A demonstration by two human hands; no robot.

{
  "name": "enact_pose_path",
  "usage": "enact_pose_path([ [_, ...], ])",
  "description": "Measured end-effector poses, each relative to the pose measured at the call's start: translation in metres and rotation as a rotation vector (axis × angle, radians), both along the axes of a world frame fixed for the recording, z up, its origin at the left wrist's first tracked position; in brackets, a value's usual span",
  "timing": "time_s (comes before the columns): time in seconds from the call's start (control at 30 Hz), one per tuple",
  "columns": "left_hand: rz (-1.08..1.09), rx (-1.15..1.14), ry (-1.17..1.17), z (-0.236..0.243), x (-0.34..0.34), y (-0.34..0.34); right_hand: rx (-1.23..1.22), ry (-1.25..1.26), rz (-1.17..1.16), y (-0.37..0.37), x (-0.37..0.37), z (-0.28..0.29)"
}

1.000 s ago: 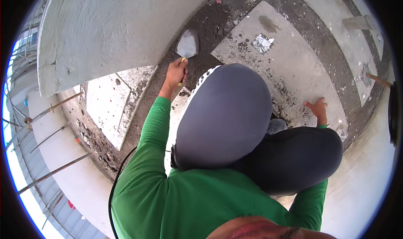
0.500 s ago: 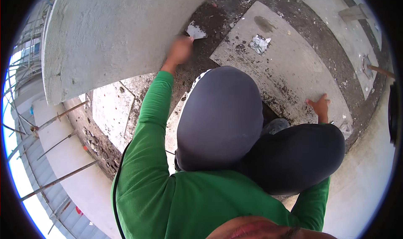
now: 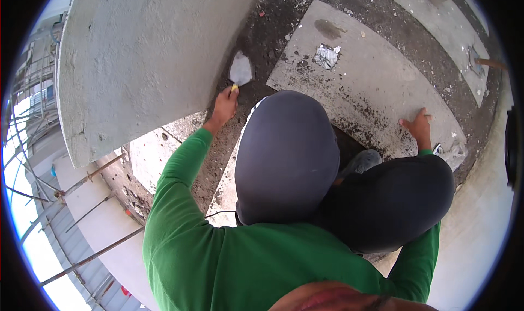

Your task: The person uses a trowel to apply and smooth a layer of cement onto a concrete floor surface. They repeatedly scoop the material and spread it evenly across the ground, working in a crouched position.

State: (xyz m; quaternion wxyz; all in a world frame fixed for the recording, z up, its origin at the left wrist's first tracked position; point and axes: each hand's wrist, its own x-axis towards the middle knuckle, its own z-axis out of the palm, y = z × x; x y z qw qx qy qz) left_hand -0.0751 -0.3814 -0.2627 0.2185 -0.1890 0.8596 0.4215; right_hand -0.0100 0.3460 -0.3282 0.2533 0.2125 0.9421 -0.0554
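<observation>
In my left hand (image 3: 224,108) is a pointing trowel (image 3: 240,69), my fingers closed round its yellowish handle. The pale metal blade lies over the dark dirt strip (image 3: 262,49), close to the foot of the grey plastered wall (image 3: 158,54). My right hand (image 3: 420,127) rests on the large grey board (image 3: 376,76), thumb and fingers spread, holding nothing. Crumbs of dark soil are scattered over the board, and a crumpled silvery wrapper (image 3: 326,56) lies on it. Clear crumpled plastic (image 3: 453,156) sits beside my right wrist.
My bent knees (image 3: 286,152) fill the middle of the view. At the left, rusty metal bars (image 3: 90,255) stick out past the wall's edge. Another pale board (image 3: 464,65) with a wooden stick (image 3: 491,63) lies at the far right.
My left hand has drawn the trowel back toward me and slightly left. Its blade now points away from me, showing its flat face. My right hand stays on the board.
</observation>
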Motion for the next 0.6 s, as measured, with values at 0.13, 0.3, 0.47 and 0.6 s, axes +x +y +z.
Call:
enact_pose_path([
  [0.13, -0.002, -0.041, -0.002, 0.01, -0.031, -0.008, 0.015, 0.011, -0.007, -0.006, -0.001, 0.004],
  [0.3, -0.112, -0.254, 0.082, 0.028, 0.039, -0.03, 0.026, 0.026, -0.013, -0.015, -0.003, 0.027],
  [0.47, -0.176, -0.284, 0.158, -0.017, 0.05, -0.009, 0.043, 0.01, -0.019, -0.009, -0.008, 0.005],
  [0.6, -0.15, -0.159, -0.003, 0.03, -0.062, 0.074, 0.061, 0.017, -0.017, -0.012, -0.004, 0.01],
])
